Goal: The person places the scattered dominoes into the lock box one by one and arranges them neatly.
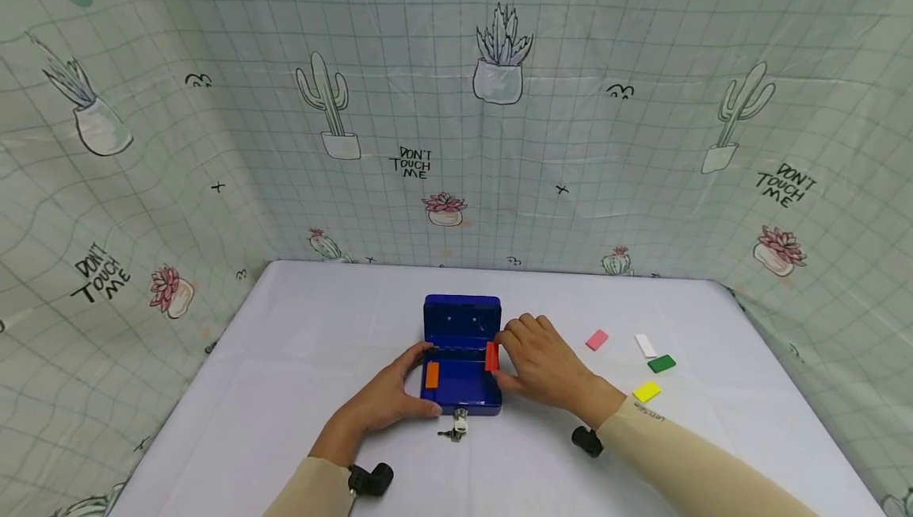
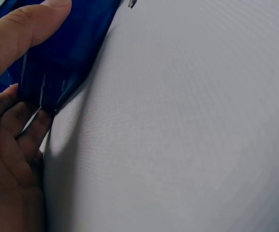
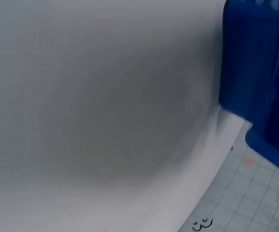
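A blue metal box (image 1: pixel 464 396) stands with its lid raised at the back. My left hand (image 1: pixel 381 398) grips its left side, thumb at the front corner and fingers at the back; the left wrist view shows this hand (image 2: pixel 14 121) around the box (image 2: pixel 67 53). An orange block (image 1: pixel 432 375) lies inside at the left. My right hand (image 1: pixel 545 362) pinches a red block (image 1: pixel 491 357) at the box's right wall. In the right wrist view only fingertips show beside the box (image 3: pixel 250 58). Keys (image 1: pixel 452 434) hang at the front lock.
On the white table (image 1: pixel 321 319) to the right of the box lie a pink block (image 1: pixel 597 339), a white block (image 1: pixel 645 346), a green block (image 1: pixel 662 363) and a yellow block (image 1: pixel 647 392). A patterned cloth (image 1: pixel 399 105) hangs behind and at both sides.
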Tool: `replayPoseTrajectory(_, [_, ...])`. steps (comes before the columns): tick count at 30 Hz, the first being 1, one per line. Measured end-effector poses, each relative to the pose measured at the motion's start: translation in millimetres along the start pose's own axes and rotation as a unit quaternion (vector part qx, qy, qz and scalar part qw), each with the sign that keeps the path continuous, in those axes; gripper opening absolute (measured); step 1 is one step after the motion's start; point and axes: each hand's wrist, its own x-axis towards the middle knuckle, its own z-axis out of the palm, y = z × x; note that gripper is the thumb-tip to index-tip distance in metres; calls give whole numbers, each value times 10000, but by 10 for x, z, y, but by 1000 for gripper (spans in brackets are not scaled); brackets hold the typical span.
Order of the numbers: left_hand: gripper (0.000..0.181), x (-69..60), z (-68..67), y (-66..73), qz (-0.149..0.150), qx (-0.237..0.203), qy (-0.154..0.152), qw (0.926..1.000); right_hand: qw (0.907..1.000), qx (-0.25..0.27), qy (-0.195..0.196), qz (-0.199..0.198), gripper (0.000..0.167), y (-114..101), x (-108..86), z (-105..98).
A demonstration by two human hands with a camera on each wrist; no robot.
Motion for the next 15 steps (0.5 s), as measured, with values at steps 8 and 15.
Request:
replayPoseTrajectory(8, [108, -5, -17, -6, 22, -55, -65, 10000, 9993, -247, -255, -146, 47, -238, 181, 104])
replayPoseTrajectory(15, [107, 6, -28, -14, 78, -66, -124, 9999, 9975, -411, -503, -264, 49, -388, 309, 208])
